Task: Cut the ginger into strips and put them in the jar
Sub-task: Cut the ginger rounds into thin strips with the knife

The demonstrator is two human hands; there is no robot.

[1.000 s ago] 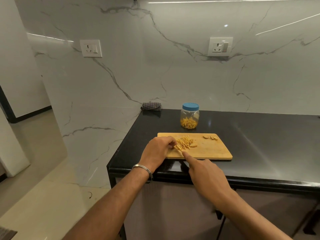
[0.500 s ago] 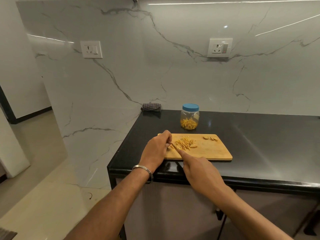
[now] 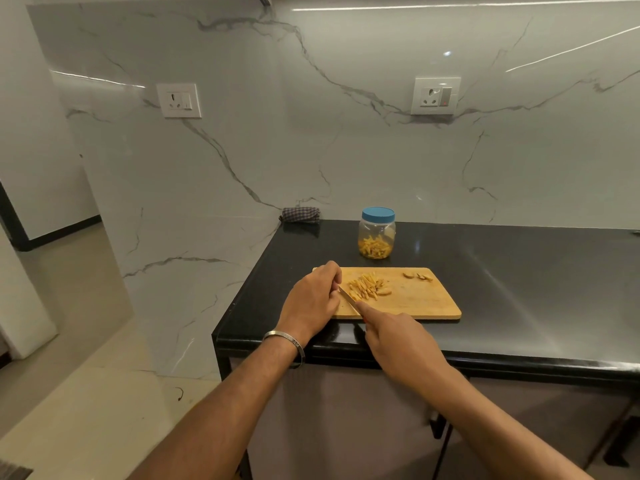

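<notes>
On the black countertop (image 3: 519,289) the wooden cutting board (image 3: 426,303) lies at the near left corner, where it lay in the earlier frames. The left hand (image 3: 313,299) has drawn back to the board's left end, fingers curled down beside the heap, where a second ago its fingertips pressed into the strips; whether it pinches anything now cannot be told. The right hand (image 3: 401,341) grips a knife (image 3: 348,299), index finger stretched along its spine; the blade now shows, angled up and left between the two hands and touching the heap's near left edge, where before the hand hid it. The jar (image 3: 376,233), a clear one with its blue lid on, stands just beyond the board's far edge, unmoved, with ginger strips filling its lower part. The heap of cut ginger strips (image 3: 367,287) sits on the left half of the board. A few small ginger pieces (image 3: 417,276) lie at the far right of the board.
</notes>
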